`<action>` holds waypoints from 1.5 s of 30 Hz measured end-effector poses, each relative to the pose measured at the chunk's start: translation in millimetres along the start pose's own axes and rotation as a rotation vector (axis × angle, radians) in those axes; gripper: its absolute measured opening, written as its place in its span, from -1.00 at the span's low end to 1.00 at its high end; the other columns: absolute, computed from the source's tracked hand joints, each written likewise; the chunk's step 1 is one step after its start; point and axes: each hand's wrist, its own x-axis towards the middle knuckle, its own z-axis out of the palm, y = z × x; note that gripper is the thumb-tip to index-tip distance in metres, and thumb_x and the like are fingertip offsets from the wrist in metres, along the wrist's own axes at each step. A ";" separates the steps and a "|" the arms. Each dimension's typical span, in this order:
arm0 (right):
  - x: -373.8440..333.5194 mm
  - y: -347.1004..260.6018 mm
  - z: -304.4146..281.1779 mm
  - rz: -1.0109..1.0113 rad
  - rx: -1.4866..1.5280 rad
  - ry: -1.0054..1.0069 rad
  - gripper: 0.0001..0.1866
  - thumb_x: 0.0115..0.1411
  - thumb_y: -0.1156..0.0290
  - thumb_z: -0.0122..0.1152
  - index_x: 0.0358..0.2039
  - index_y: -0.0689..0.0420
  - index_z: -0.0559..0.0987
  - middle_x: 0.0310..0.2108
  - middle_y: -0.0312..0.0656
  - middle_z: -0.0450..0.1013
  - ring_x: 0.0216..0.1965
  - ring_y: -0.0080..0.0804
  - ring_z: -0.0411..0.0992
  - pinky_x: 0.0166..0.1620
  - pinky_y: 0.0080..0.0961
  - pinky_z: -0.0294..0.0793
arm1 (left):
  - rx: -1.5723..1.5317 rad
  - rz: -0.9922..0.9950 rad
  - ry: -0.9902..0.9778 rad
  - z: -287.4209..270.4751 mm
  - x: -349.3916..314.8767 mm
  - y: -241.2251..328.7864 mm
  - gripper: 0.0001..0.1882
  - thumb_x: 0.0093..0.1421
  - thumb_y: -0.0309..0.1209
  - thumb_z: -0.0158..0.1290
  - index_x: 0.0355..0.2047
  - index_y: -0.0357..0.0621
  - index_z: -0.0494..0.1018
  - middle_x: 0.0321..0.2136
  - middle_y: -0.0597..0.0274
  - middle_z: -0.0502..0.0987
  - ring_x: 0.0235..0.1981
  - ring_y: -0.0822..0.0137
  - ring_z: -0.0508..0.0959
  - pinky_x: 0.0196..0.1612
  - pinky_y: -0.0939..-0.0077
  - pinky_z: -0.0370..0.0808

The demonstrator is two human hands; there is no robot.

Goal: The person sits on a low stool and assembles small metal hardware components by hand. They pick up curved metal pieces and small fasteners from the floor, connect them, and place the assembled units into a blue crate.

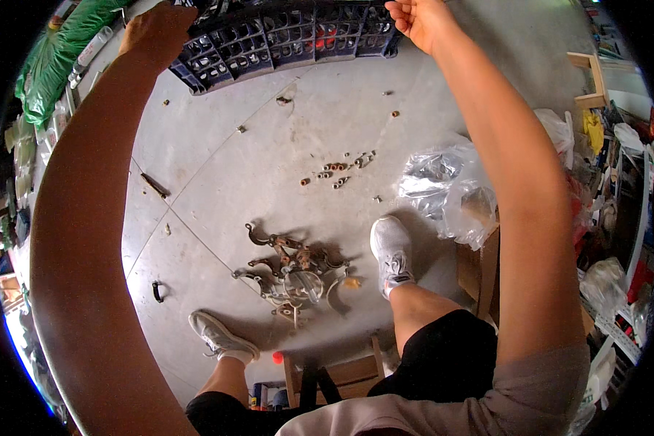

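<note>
A dark plastic crate with lattice sides stands at the far end of the floor, with dark items and something red showing through its openings. My left hand is closed at the crate's left end; its fingertips are partly hidden. At the right corner, my right hand has its fingers curled against the crate's upper edge. Between my feet lies a pile of rusty and grey metal brackets, with curved arms and a round clear piece. Small metal fittings, several with reddish ends, lie in a loose cluster mid-floor.
Clear plastic bags rest on a wooden box by my right foot. Single small parts and a dark strip are scattered about. Green sacking lines the left; shelves with bags and a wooden frame stand right.
</note>
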 end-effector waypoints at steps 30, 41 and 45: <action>-13.8 56.6 -17.8 0.125 -0.142 0.025 -0.64 0.14 0.04 -0.05 -0.50 0.09 0.42 -0.57 -0.21 0.45 -0.57 -0.44 0.37 -0.41 -0.41 0.35 | -0.416 -0.291 -0.001 48.8 -38.9 56.2 -0.78 0.01 -0.45 -0.07 -0.28 0.00 0.38 -0.33 0.08 0.47 -0.26 0.02 0.47 -0.26 0.17 0.44; -71.4 79.6 -46.8 0.255 -0.055 -0.076 -0.67 0.09 0.07 0.07 -0.58 0.06 0.40 -0.60 -0.26 0.38 -0.51 -0.46 0.31 -0.37 -0.48 0.33 | -0.527 -0.359 0.084 48.6 -112.3 87.3 -0.83 -0.05 -0.42 -0.02 -0.38 -0.08 0.39 -0.40 0.15 0.47 -0.27 0.13 0.44 -0.26 0.22 0.42; -97.7 84.1 -53.5 0.340 -0.042 -0.051 -0.69 0.08 0.10 0.09 -0.58 0.08 0.41 -0.59 -0.27 0.37 -0.52 -0.45 0.35 -0.38 -0.50 0.35 | -0.553 -0.350 0.058 39.1 -147.1 98.5 -0.83 -0.08 -0.41 0.05 -0.43 -0.11 0.37 -0.43 0.18 0.46 -0.29 0.14 0.44 -0.29 0.27 0.44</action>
